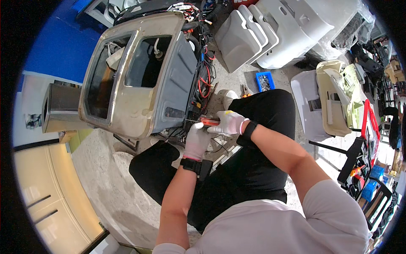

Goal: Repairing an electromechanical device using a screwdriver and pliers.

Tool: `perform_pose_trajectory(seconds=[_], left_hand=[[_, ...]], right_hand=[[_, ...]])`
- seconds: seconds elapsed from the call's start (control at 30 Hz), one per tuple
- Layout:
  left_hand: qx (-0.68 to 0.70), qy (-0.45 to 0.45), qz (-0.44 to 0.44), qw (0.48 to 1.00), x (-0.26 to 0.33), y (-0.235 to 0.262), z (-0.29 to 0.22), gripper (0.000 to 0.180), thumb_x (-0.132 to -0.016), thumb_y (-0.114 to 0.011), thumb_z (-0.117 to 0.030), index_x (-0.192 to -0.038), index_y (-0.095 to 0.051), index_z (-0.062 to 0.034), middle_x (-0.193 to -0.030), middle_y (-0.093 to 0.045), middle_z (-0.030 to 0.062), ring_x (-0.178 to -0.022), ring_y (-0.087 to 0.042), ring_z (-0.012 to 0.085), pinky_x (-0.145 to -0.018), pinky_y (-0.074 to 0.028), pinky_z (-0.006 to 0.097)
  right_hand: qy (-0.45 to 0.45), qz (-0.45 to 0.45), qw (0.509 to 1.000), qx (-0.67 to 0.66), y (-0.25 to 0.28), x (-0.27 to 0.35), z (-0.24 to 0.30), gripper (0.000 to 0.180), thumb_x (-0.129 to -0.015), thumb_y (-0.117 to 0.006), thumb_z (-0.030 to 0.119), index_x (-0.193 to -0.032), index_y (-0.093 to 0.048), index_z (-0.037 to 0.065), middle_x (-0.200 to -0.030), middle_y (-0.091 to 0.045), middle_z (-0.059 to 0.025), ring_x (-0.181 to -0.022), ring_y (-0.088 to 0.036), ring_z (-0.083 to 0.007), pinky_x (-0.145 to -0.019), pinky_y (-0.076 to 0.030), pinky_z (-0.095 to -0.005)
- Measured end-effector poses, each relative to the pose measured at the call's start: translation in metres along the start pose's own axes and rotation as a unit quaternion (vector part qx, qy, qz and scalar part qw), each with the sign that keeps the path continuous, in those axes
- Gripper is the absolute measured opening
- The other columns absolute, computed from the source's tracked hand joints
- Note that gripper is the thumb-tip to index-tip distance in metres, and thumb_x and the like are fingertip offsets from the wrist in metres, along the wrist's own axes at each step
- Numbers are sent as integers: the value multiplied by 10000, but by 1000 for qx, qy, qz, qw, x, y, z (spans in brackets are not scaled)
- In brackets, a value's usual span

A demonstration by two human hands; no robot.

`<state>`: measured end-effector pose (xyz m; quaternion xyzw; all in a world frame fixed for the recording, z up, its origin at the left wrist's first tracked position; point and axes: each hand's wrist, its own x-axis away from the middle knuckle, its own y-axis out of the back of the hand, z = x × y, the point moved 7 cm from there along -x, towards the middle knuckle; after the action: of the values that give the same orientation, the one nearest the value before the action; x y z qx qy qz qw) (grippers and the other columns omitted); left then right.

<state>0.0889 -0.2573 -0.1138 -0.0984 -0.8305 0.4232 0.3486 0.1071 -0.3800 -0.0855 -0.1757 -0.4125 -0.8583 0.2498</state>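
Note:
Between my knees, my right hand, in a white glove, is closed around a screwdriver with a red handle. Its thin metal shaft points left, toward the lower edge of a large beige and grey machine housing. My left hand, also gloved, is up against the screwdriver where shaft and handle meet. Its fingers are curled; what they hold, if anything, is hidden. Red and black wires run along the housing's open side, and a thin loose cable hangs below my hands.
A blue bin of small metal parts stands beyond my right knee, with orange-handled pliers beside it. White plastic panels lean at the back. Pale covers and a red-framed cart are at the right; cream cabinets line the left.

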Motion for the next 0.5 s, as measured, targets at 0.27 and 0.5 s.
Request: perform_pose_trajectory(seconds=[0.27, 0.5], left_hand=[[-234, -90, -82, 965, 6, 3, -6, 249, -944, -505, -138, -1153, -504, -2, -1070, -568, 101, -970, -570, 196, -886, -461, 325], [-152, -97, -120, 976, 9, 6, -5, 260, -930, -492, -104, -1171, -493, -6, -1087, -565, 107, -991, -565, 216, -876, -458, 331]], right_hand=[[-29, -41, 998, -33, 6, 6, 2, 719, -719, -631, 615, -907, -596, -79, -830, -644, -254, -802, -648, -363, -691, -508, -400], [8, -1, 998, -60, 2, -1, -1, 578, -789, -616, 529, -791, -626, -49, -709, -633, -200, -718, -640, -334, -695, -511, -384]])
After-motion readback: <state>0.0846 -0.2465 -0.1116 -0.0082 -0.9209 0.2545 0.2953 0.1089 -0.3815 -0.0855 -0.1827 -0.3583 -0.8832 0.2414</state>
